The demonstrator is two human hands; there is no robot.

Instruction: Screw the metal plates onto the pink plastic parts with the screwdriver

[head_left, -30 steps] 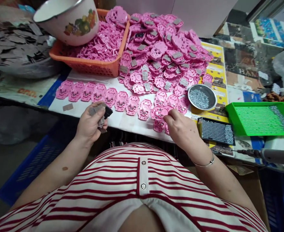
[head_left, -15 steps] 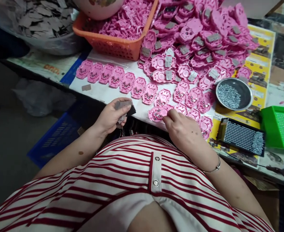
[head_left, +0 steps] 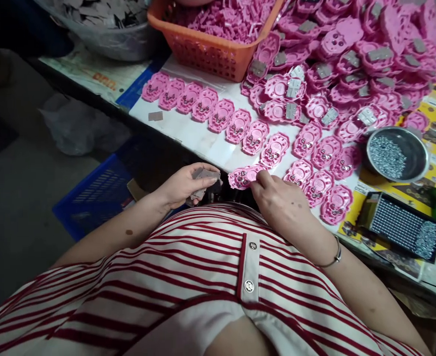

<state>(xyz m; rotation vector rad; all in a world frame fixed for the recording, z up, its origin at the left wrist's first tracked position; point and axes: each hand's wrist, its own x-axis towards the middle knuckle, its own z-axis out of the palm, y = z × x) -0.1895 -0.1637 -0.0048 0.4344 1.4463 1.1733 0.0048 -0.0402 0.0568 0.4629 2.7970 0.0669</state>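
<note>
My left hand (head_left: 183,187) is closed around a small stack of flat grey plates (head_left: 205,182), held just off the table's front edge. With pinched fingers, my right hand (head_left: 279,195) grips one end of a pink plastic housing (head_left: 242,177), which bears small shiny round metal parts. The housing's left end points toward my left hand, apart from it. Behind it runs a slanting row of similar pink housings (head_left: 206,103). More of them (head_left: 318,185) lie in short rows right of my right hand. A single grey plate (head_left: 155,116) rests near the table edge.
An orange basket (head_left: 210,58) holds pink pieces. Beside it is a large heap of pink housings (head_left: 336,39) with grey plates. A metal bowl of screws (head_left: 398,153) and a black screw tray (head_left: 399,222) stand at right. A blue crate (head_left: 88,198) sits below the table.
The view has shifted, so the table things appear farther right and mostly higher. My right hand has drawn the pink housing away from the rows, toward the table's edge and my left hand.
</note>
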